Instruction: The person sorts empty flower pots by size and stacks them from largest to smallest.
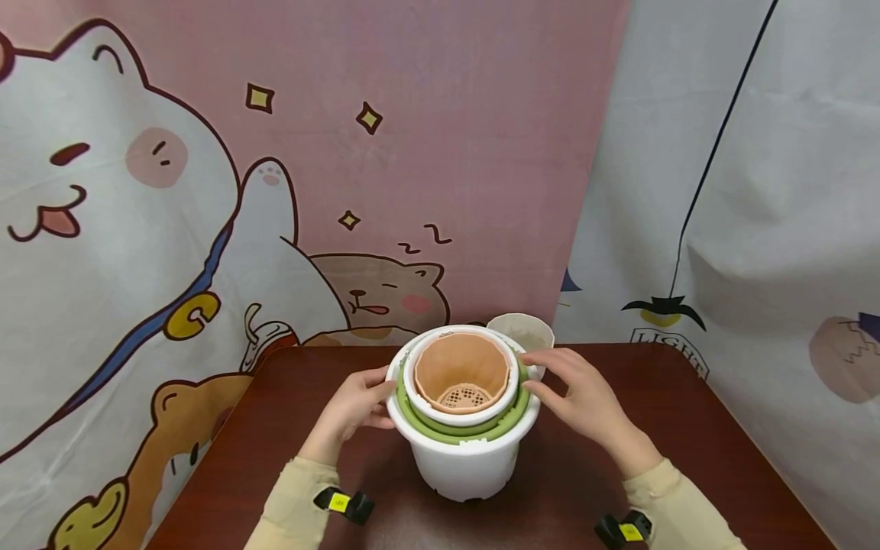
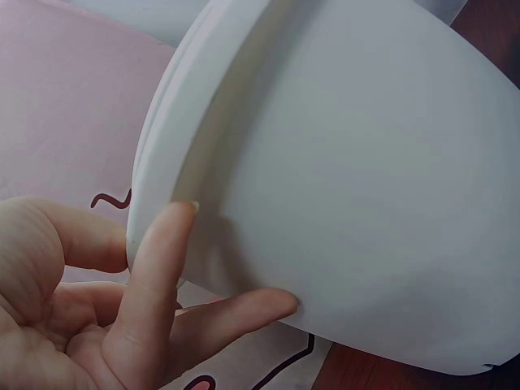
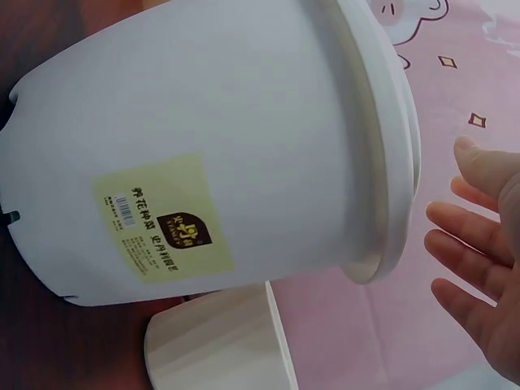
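On the table stands a large white flowerpot point(image 1: 462, 467) with smaller pots nested in it. Inside its rim show green pots point(image 1: 454, 437), then a smaller white pot point(image 1: 410, 386), and an orange pot point(image 1: 461, 359) with a perforated bottom at the centre. My left hand point(image 1: 352, 405) holds the large pot's rim at the left, fingertips under the lip in the left wrist view. Beside the right rim is my right hand point(image 1: 584, 393), fingers spread and loosely bent. A gap separates that hand from the large pot's rim in the right wrist view.
Behind the stack to the right stands a pale pot point(image 1: 525, 330), partly hidden by the rim. The dark red-brown table point(image 1: 330, 519) ends at a cartoon-printed cloth point(image 1: 481, 191). A yellow label point(image 3: 166, 223) is on the large pot's side.
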Available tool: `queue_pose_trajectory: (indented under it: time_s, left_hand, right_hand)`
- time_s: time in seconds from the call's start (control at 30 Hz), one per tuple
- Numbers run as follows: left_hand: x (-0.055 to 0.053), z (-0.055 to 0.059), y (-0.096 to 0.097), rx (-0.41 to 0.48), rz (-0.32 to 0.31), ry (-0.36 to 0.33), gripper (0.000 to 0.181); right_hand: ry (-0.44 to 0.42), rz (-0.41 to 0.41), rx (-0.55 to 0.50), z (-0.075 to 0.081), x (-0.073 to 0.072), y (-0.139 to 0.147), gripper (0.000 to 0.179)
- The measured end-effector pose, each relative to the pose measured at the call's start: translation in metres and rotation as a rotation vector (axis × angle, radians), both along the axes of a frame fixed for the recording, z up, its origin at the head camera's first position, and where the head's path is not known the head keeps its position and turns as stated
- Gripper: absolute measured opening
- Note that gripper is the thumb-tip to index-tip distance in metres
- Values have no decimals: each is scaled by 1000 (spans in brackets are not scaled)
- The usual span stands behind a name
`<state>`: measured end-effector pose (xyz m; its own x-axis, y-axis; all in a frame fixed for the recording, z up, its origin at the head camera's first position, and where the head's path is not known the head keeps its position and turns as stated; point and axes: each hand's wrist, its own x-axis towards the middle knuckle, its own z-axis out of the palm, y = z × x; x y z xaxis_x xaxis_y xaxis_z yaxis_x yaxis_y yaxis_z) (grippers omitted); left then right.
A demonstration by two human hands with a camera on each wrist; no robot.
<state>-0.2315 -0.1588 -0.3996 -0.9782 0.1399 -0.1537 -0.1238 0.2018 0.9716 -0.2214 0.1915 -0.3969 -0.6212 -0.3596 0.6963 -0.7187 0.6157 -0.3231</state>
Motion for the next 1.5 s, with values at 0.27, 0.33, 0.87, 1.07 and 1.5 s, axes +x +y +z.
queue_pose_trajectory:
  time_s: [0.27,0.33,0.87,1.07,1.5]
  left_hand:
    - [0,0,0,-2,-2,2,47]
    - [0,0,0,0,-3,1,47]
    - [1,2,0,-3,-6,3,47]
    - [1,2,0,-6,-7,5,47]
    - [0,0,0,-4,-1,-1,47]
  right_hand:
    - [-76,-95,-43,-10,1,7,46]
    - [-90,-108,-53,-12,1,8,46]
    - [-155,-174,-139,-27,8,17,47]
    - [-186,-192,-174,-35,9,23,46]
    - [-227,-229,-169,-55,3,31,49]
